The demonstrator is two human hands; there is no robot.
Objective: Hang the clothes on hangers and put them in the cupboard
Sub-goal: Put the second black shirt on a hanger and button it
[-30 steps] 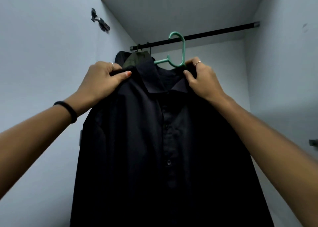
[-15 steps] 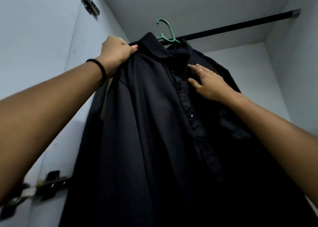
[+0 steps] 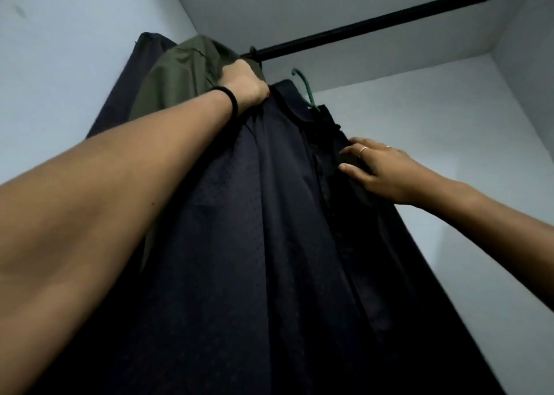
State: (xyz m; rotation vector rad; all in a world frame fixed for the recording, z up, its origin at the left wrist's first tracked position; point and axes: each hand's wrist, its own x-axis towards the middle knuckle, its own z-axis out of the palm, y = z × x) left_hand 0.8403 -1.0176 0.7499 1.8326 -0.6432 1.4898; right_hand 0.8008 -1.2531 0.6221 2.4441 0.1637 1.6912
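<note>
A dark navy shirt (image 3: 269, 229) hangs on a green plastic hanger (image 3: 304, 87), filling the middle of the view. The hanger's hook sits just below the black cupboard rail (image 3: 389, 23), apart from it. My left hand (image 3: 244, 84) grips the shirt's left shoulder near the collar, high up beside the rail. My right hand (image 3: 380, 169) rests on the shirt's front placket, its fingers fairly straight and the thumb spread beneath them.
An olive-green garment (image 3: 180, 76) and a dark one (image 3: 129, 88) behind it hang on the rail at the left. White cupboard walls (image 3: 449, 154) close in on the left, back and right. The rail to the right is bare.
The shirt and hanger have moved deeper into the cupboard and rightwards along the rail. My left hand rose up against the olive garment. My right hand slid lower on the placket.
</note>
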